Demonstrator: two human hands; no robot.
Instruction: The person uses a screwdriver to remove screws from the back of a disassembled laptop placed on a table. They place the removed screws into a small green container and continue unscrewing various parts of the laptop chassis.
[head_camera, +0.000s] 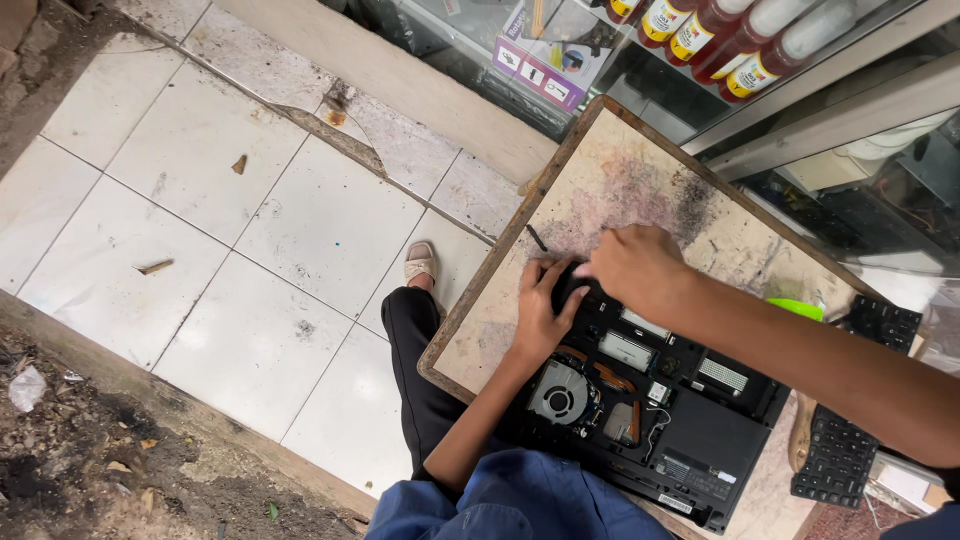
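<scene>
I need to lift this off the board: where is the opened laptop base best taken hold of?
Probably by its two short ends, from the sides. The laptop base lies flat with fan and boards exposed on top, and both hands already crowd its far corner.

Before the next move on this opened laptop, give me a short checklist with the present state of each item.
1. Opened laptop lies flat on the wooden board: ok.
2. Left hand steadies the laptop's far corner: ok.
3. Right hand is on the same corner; what it grips is hidden: cannot tell.
4. Cooling fan and internals are exposed and free of the hands: ok.
5. Loose black keyboard lies apart from the laptop: ok.
6. Small dark piece lies loose on the board by the hands: not ok.
</scene>
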